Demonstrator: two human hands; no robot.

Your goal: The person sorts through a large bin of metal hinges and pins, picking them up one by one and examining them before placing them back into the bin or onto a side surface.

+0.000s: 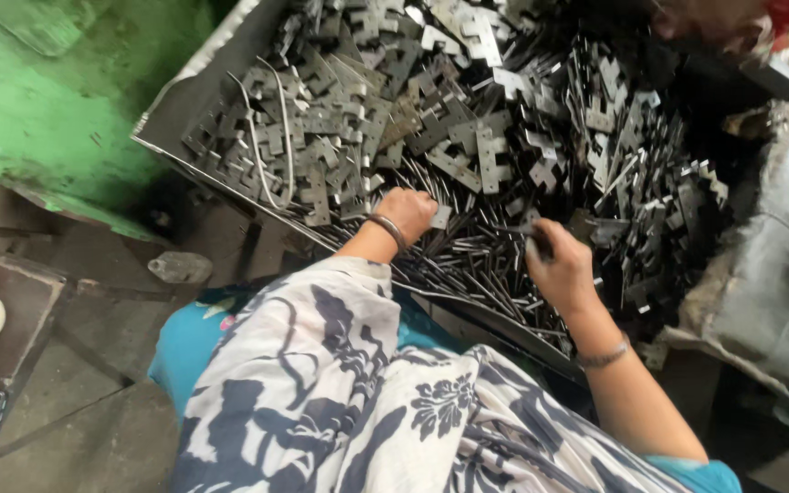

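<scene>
Metal rods: thin dark rods (468, 265) lie in a loose layer at the near edge of the tray, under and between both hands; long axes run mostly diagonal, from upper left to lower right in the head view.
Stamped plates: grey notched flat plates (385, 110) heaped across the far and middle part of the tray, some standing on edge at right.
Tray: sheet-metal tray (184, 100) tilted across the frame, near rim just ahead of the lap.
Left hand: left hand (408, 212) curled knuckles-up, fingers tucked down among rods and plates; a small plate shows at its fingertips, but whether it is gripped cannot be told. Bangle on the wrist.
Right hand: right hand (561, 269) closed loosely around a dark rod-like piece that sticks out past the thumb toward upper left; bracelet on the wrist.
Key relation: rods lie directly below and just forward of both hands, and between them; neither hand is clearly nearer.
Surroundings: green painted machine body (57, 100) at left; grey sacking (769, 274) at right; patterned cloth (358, 402) over the lap.
</scene>
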